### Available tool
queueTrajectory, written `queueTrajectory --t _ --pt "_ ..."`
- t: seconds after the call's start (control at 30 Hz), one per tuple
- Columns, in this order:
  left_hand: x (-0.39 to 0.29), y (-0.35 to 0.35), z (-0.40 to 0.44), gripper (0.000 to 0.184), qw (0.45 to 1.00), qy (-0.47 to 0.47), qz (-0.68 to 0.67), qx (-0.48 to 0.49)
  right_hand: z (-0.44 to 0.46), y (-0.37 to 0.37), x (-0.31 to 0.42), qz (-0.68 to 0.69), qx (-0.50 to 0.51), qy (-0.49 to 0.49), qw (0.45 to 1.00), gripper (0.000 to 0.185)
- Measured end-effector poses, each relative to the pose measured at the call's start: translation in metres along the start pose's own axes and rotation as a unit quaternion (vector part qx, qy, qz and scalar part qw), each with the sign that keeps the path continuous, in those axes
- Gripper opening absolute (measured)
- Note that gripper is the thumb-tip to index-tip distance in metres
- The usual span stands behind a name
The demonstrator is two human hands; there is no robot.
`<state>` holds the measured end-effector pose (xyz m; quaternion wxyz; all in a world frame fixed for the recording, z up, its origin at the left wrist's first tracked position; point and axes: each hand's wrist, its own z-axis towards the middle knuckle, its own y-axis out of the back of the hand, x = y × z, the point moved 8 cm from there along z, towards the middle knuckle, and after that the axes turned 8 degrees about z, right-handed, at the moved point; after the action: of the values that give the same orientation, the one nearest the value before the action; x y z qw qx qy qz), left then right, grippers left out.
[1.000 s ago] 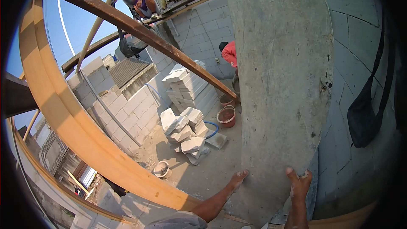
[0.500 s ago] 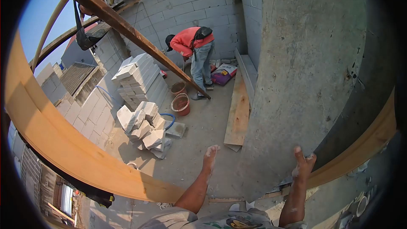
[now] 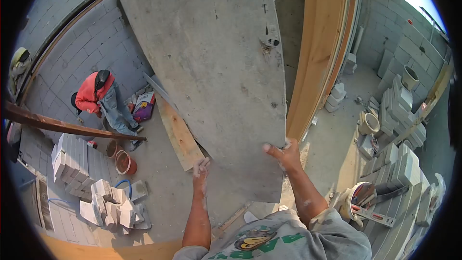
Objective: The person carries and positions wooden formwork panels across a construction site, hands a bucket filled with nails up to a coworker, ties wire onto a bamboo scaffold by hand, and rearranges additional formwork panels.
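A large grey plywood-like board [image 3: 211, 67], stained and scuffed, stands tilted in front of me in the head view. My right hand [image 3: 288, 156] grips its right edge low down, thumb on the near face and the other fingers behind, hidden. My left hand [image 3: 200, 169] is raised by the board's lower left side, dusted white, its fingers apart and nothing in them. Whether it touches the board I cannot tell. Beyond my left hand a bare wooden plank [image 3: 175, 132] lies on the floor.
A co-worker in a red top [image 3: 96, 94] bends near the block wall. Stacked blocks [image 3: 72, 163], broken blocks [image 3: 113, 207] and buckets [image 3: 126, 162] stand left. A wooden frame [image 3: 320, 43] rises right of the board. A tool bucket [image 3: 353, 202] and more blocks [image 3: 402, 166] are at right.
My view has swung right, so the board appears further left and the area beyond the frame shows. My right hand now clasps the board's edge; my left hand remains raised beside it.
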<state>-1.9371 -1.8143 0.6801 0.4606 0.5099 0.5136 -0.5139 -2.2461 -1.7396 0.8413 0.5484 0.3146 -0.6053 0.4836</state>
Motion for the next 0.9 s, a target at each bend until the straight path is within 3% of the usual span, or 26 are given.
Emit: queueTrajectory --t 0.03,0.1,0.17,0.23,0.27,0.37,0.47,0.53,0.57,0.6,0.63,0.67,0.7,0.9 --pt "0.000 -0.016 0.004 0.084 1.000 -0.007 -0.021 0.004 -0.010 0.004 0.019 -0.073 -0.010 -0.003 0.997 0.043" --pt "-0.006 -0.054 -0.003 0.099 0.997 0.023 -0.036 0.065 -0.004 0.011 -0.007 -0.066 0.076 -0.024 0.995 0.045" --pt "0.005 -0.067 -0.004 0.100 0.993 0.053 -0.020 0.106 -0.010 0.021 -0.001 -0.067 0.076 0.004 0.995 0.042" --pt "0.011 -0.076 -0.012 0.079 0.992 0.050 -0.026 0.111 -0.013 0.032 0.004 -0.073 0.087 0.030 0.993 0.040" --pt "0.009 -0.087 -0.019 0.059 0.993 0.034 -0.041 0.104 -0.013 0.042 0.007 -0.081 0.090 0.043 0.992 0.041" --pt "0.025 -0.115 -0.029 0.042 0.992 0.025 -0.090 0.087 -0.011 0.073 0.015 -0.122 0.102 0.057 0.986 0.040" --pt "0.041 -0.143 -0.041 0.044 0.991 0.054 -0.067 0.104 -0.011 0.101 0.025 -0.105 0.098 0.084 0.986 0.039" --pt "0.088 -0.148 -0.039 0.040 0.992 0.052 -0.071 0.094 -0.009 0.126 0.022 -0.072 0.104 0.047 0.991 0.039" --pt "0.062 -0.171 -0.049 0.038 0.981 0.089 0.109 0.136 -0.008 0.137 0.027 -0.078 0.117 0.027 0.990 0.040" --pt "0.048 -0.193 -0.052 0.043 0.975 0.033 0.149 0.163 -0.005 0.152 0.025 -0.053 0.113 0.058 0.990 0.038" --pt "0.040 -0.214 -0.055 0.044 0.973 0.037 0.112 0.197 -0.003 0.166 0.031 -0.041 0.101 0.076 0.991 0.040" --pt "0.052 -0.226 -0.054 0.048 0.963 0.049 0.183 0.192 -0.002 0.184 0.029 -0.007 0.067 0.080 0.995 0.044" --pt "-0.001 -0.252 -0.064 0.055 0.971 -0.016 0.167 0.173 -0.002 0.206 0.029 -0.012 0.034 0.067 0.997 0.053" --pt "0.042 -0.358 -0.059 0.063 0.962 -0.010 0.101 0.253 -0.004 0.311 0.053 0.008 -0.036 0.095 0.995 0.071"
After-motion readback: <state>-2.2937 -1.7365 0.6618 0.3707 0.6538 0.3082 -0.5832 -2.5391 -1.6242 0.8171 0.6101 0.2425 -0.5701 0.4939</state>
